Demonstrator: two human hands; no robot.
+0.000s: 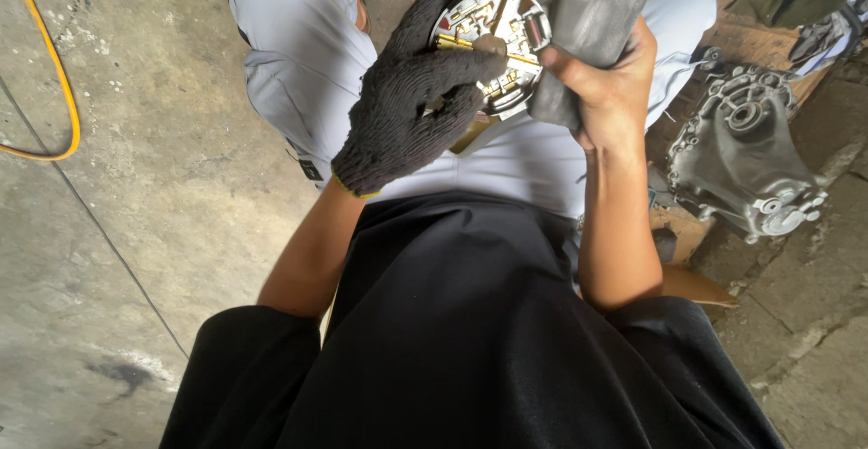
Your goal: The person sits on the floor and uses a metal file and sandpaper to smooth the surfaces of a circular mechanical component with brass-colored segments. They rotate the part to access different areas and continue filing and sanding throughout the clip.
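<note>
no packages, no signs, no screens in view (no readable labels either)

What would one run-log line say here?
left hand: gloved, holds round metal part | right hand: bare, holds grey sheet

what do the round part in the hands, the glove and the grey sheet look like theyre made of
The round part looks like bare cast metal, silvery and shiny, with brass-coloured bits, one a rod across it. The glove on the left hand looks like dark knitted fabric, going by its nubbly weave. The grey sheet in the right hand is matt and bends in the grip, so possibly sandpaper or rubber; hard to tell.
</note>
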